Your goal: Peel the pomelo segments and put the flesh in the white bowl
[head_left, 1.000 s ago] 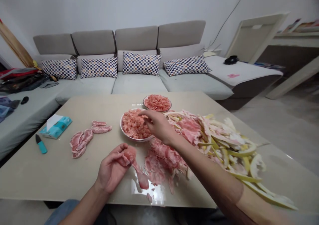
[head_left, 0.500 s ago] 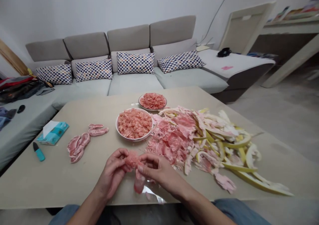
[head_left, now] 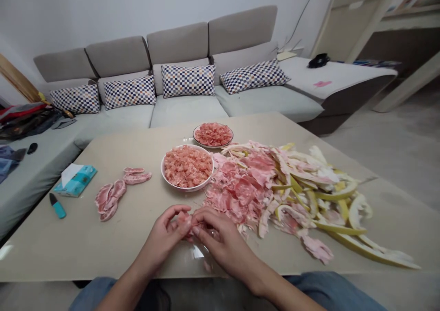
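Observation:
My left hand (head_left: 168, 230) and my right hand (head_left: 218, 235) meet over the front of the table. Between their fingertips is a pink pomelo segment (head_left: 184, 218), mostly hidden by the fingers. Both hands are closed on it. Just beyond them stands a white bowl (head_left: 187, 189) heaped with peeled pomelo pulp (head_left: 187, 166). Behind that bowl, a dark-rimmed plate (head_left: 230, 141) holds more pulp. Right of my hands lies a heap of pink membrane (head_left: 237, 191). Several unpeeled pomelo segments (head_left: 110, 198) lie to the left.
Thick yellow-green rind strips (head_left: 340, 194) spread over the right side of the table (head_left: 137, 251). A blue tissue pack (head_left: 76, 180) and a knife with a turquoise part (head_left: 58, 208) lie at the left. A grey sofa (head_left: 185, 107) with checked cushions stands behind the table.
My hands have closed in around the segment, which shows less now. The membrane flap that hung below it is no longer visible there. The camera view has shifted slightly.

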`<control>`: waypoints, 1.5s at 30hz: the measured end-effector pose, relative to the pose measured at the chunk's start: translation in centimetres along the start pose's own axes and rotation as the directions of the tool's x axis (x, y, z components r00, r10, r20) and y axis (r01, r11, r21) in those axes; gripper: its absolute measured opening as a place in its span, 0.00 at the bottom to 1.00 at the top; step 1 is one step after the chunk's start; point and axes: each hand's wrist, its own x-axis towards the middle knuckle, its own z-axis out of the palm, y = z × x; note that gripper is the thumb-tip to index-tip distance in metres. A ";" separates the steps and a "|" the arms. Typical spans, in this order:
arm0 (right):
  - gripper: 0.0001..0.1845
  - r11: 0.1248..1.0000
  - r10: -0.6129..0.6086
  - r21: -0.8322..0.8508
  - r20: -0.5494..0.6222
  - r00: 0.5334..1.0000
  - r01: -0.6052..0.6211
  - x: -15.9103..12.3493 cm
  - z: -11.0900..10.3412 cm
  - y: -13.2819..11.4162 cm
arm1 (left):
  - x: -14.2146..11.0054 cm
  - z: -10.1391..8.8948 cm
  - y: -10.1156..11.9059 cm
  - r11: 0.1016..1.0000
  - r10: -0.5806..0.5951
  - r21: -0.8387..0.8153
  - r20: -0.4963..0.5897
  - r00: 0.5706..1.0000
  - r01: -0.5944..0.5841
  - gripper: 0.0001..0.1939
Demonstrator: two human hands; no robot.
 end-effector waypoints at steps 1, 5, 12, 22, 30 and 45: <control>0.06 1.000 -0.014 0.001 -0.003 1.000 0.014 0.0 0.0 0.0 | 0.0 0.0 0.0 1.000 -0.003 -0.006 0.005 1.000 0.003 0.16; 0.06 1.000 -0.008 -0.019 -0.010 1.000 0.008 -0.1 0.0 0.1 | 0.1 -0.3 -0.2 0.996 0.088 0.022 -0.033 0.996 -0.088 0.15; 0.04 0.992 -0.062 -0.113 -0.043 0.997 0.057 -0.3 0.4 0.0 | 0.2 -0.2 -0.2 0.969 0.201 0.162 -0.070 0.977 -0.188 0.12; 0.07 0.978 0.021 -0.205 -0.032 0.999 -0.027 -0.5 0.6 -0.1 | 0.2 0.5 -0.8 0.978 0.156 0.156 -0.106 0.982 -0.139 0.12; 0.08 0.984 0.116 -0.128 -0.038 0.993 -0.120 -0.6 1.0 -0.1 | 0.1 0.5 -0.6 0.980 0.129 0.163 -0.079 0.989 -0.115 0.11; 0.07 0.964 0.147 0.226 -0.024 0.989 -0.138 -0.4 1.4 0.1 | 0.2 -0.1 -0.7 0.989 0.110 0.114 -0.147 0.983 -0.093 0.15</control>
